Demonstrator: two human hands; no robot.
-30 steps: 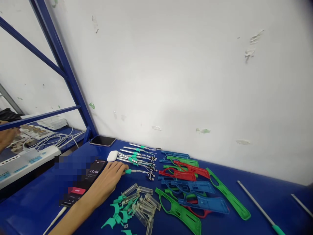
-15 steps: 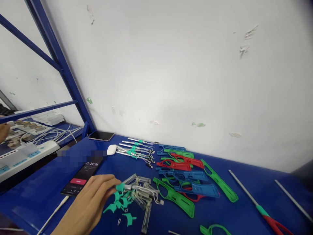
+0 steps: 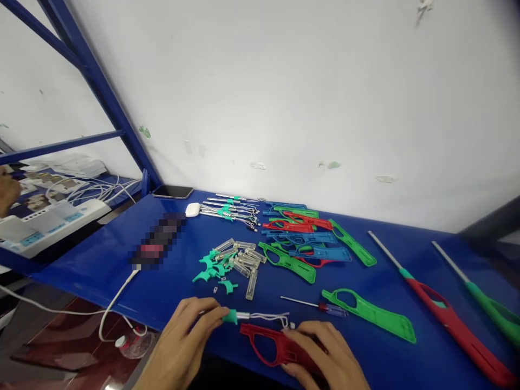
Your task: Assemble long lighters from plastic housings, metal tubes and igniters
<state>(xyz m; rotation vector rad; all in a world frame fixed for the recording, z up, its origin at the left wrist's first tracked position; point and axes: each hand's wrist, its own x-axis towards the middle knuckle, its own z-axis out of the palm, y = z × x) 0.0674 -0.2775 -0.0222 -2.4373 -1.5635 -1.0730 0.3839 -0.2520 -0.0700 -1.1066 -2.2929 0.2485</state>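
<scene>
My left hand (image 3: 184,338) pinches the teal collar of a thin metal tube with white wires (image 3: 252,316) at the table's near edge. My right hand (image 3: 325,355) lies over a red plastic handle shell (image 3: 266,341), fingers curled on it, right beside the wires' end. A small screwdriver (image 3: 314,306) and a green handle shell (image 3: 371,314) lie just beyond the hands.
On the blue table (image 3: 101,260) lie a heap of clear tubes and teal triggers (image 3: 231,260), mixed red, blue and green shells (image 3: 303,238), more wired tubes (image 3: 229,208), a white case, two phones, and two assembled long lighters (image 3: 442,311) at right. Another person's hand (image 3: 7,192) shows far left.
My left hand has carried a wired tube from the far pile to the near edge. The view has tilted down, and my right hand with the red shell has come into view.
</scene>
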